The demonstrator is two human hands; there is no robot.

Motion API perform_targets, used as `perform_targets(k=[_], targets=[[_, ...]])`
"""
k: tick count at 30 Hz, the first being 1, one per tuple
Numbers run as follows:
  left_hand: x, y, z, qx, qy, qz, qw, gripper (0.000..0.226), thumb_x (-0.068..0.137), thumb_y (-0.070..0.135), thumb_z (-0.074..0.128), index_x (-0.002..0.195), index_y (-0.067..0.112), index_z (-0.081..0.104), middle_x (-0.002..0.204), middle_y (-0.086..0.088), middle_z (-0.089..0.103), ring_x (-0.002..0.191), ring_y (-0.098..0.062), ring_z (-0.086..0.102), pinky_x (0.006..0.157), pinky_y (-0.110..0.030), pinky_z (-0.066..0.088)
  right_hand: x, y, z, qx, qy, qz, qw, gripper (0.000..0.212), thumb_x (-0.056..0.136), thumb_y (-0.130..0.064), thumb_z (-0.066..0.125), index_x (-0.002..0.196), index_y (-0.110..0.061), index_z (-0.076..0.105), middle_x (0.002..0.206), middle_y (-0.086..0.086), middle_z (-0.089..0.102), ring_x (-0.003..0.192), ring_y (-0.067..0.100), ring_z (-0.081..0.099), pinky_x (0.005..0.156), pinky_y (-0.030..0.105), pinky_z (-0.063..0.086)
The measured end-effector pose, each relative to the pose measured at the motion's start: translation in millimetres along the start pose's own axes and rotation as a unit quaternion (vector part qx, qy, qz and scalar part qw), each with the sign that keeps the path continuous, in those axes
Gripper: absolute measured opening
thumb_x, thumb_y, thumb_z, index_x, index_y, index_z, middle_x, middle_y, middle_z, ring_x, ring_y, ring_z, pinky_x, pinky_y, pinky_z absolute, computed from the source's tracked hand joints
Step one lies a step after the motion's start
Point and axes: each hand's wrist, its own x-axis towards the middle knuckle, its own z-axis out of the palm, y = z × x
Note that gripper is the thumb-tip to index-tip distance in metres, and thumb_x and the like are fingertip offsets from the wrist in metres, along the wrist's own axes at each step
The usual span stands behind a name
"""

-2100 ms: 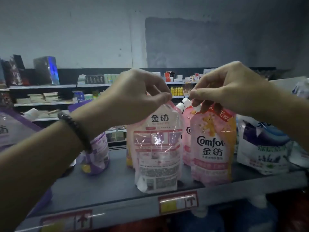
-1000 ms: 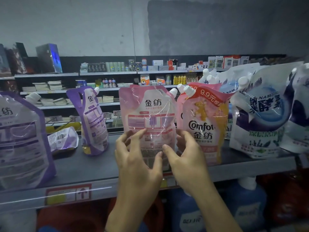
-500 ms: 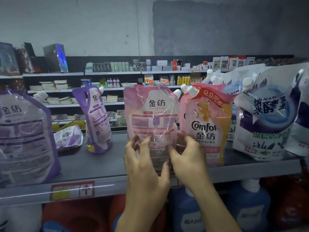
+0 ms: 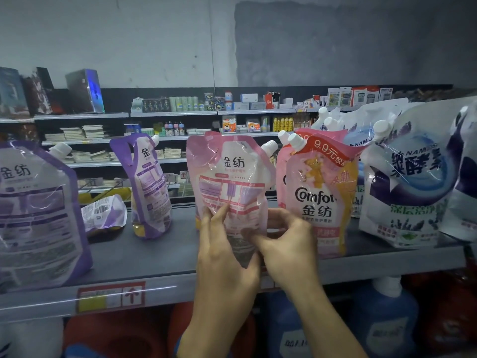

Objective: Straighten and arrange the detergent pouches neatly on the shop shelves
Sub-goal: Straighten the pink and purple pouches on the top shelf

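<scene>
L hand (image 4: 227,257) pressing straight fingers on lower front of pink pouch (image 4: 229,177); R hand (image 4: 286,244) pinching its bottom edge. Pouch standing upright mid shelf (image 4: 154,254), touching Comfort pouch (image 4: 320,197).

A person's left hand (image 4: 224,257) presses straight fingers against the lower front of a pink pouch (image 4: 229,177) standing on a grey shelf (image 4: 144,254), while the right hand (image 4: 286,244) pinches its lower right edge. A Comfort pouch (image 4: 320,197) stands just beside it on the right, and a purple pouch (image 4: 149,187) stands apart on the left.
</scene>
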Motion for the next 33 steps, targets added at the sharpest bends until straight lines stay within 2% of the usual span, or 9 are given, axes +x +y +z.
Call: perform_targets(k=[3, 6, 11, 16, 19, 24, 28, 31, 33], targets=[[-0.6, -2.7, -2.0, -0.017, 0.008, -0.006, 1.000, 0.096, 0.073, 0.017, 0.087, 0.153, 0.037, 0.037, 0.152, 0.001, 0.053, 0.147, -0.025, 0.048, 0.113, -0.053, 0.048, -2.6, -2.6, 1.0, 0.002, -0.009, -0.013, 1.000, 0.027, 0.071, -0.030, 0.097, 0.090, -0.031, 0.078, 0.084, -0.018, 0.079, 0.077, 0.004, 0.076, 0.073, 0.041, 0.065], [1.0, -3.4, -3.2, -0.029, 0.020, -0.008, 0.999, 0.091, 0.072, 0.018, 0.085, 0.146, 0.042, 0.038, 0.137, 0.006, 0.062, 0.125, -0.023, 0.064, 0.100, -0.053, 0.055, -5.9, -2.8, 4.3, 0.019, -0.019, -0.021, 0.999, 0.018, 0.076, -0.024, 0.094, 0.086, -0.027, 0.078, 0.081, -0.014, 0.079, 0.073, 0.007, 0.077, 0.070, 0.044, 0.065], [1.9, -4.7, -1.4, -0.043, 0.021, -0.008, 0.999, 0.081, 0.078, 0.019, 0.088, 0.131, 0.050, 0.036, 0.117, 0.007, 0.069, 0.104, -0.023, 0.070, 0.084, -0.049, 0.059, -11.5, -4.2, 7.0, 0.051, -0.026, -0.025, 0.998, 0.012, 0.081, -0.020, 0.091, 0.082, -0.025, 0.080, 0.078, -0.011, 0.080, 0.075, 0.009, 0.077, 0.072, 0.040, 0.065], [3.6, -5.5, 3.6, -0.061, 0.037, -0.001, 0.997, 0.066, 0.083, 0.019, 0.085, 0.128, 0.033, 0.040, 0.108, 0.001, 0.068, 0.088, -0.008, 0.069, 0.067, -0.010, 0.048, -16.3, -6.7, 9.6, 0.061, -0.022, -0.054, 0.996, 0.011, 0.082, -0.016, 0.089, 0.078, -0.021, 0.080, 0.077, -0.008, 0.077, 0.073, 0.006, 0.073, 0.070, 0.028, 0.059], [4.1, 2.6, 5.6, -0.083, 0.063, -0.021, 0.994, 0.051, 0.085, 0.028, 0.075, 0.122, 0.027, 0.039, 0.097, 0.003, 0.067, 0.079, 0.000, 0.066, 0.060, -0.007, 0.045, -20.6, -10.5, 10.5, 0.042, -0.022, -0.079, 0.996, 0.014, 0.083, -0.018, 0.088, 0.075, -0.024, 0.079, 0.075, -0.006, 0.071, 0.070, 0.011, 0.070, 0.068, 0.035, 0.059], [1.8, 10.0, 6.5, -0.113, 0.083, -0.039, 0.989, 0.051, 0.079, 0.047, 0.066, 0.111, 0.032, 0.029, 0.081, 0.006, 0.065, 0.073, 0.001, 0.065, 0.053, -0.013, 0.043, -29.2, -15.0, 10.8, 0.041, -0.026, -0.110, 0.993, 0.014, 0.086, -0.026, 0.085, 0.073, -0.026, 0.079, 0.080, -0.004, 0.068, 0.071, 0.017, 0.071, 0.066, 0.045, 0.059], [5.3, 6.6, 8.0, -0.139, 0.091, -0.017, 0.986, 0.052, 0.077, 0.034, 0.070, 0.112, 0.029, 0.032, 0.086, 0.014, 0.069, 0.071, -0.002, 0.067, 0.055, -0.012, 0.046, -31.9, -17.0, 4.9, 0.038, -0.029, -0.124, 0.991, 0.016, 0.086, -0.021, 0.085, 0.071, -0.027, 0.080, 0.109, -0.017, 0.065, 0.093, 0.002, 0.071, 0.075, 0.027, 0.061], [17.4, -1.9, 9.5, -0.168, 0.093, 0.014, 0.981, 0.058, 0.082, 0.017, 0.081, 0.117, 0.029, 0.036, 0.093, 0.011, 0.071, 0.075, -0.014, 0.071, 0.068, -0.035, 0.061, -29.6, -17.4, 1.8, 0.044, -0.054, -0.133, 0.989, 0.013, 0.088, -0.023, 0.081, 0.076, -0.029, 0.083, 0.126, -0.019, 0.065, 0.111, -0.005, 0.067, 0.080, 0.026, 0.060], [25.8, -4.3, 8.5, -0.187, 0.092, 0.015, 0.978, 0.052, 0.081, 0.023, 0.079, 0.116, 0.032, 0.041, 0.094, 0.008, 0.071, 0.081, -0.022, 0.074, 0.076, -0.039, 0.064, -30.0, -19.1, 2.7, 0.060, -0.067, -0.134, 0.987, 0.011, 0.086, -0.030, 0.076, 0.083, -0.029, 0.086, 0.134, -0.020, 0.065, 0.118, -0.004, 0.066, 0.088, 0.029, 0.061]])
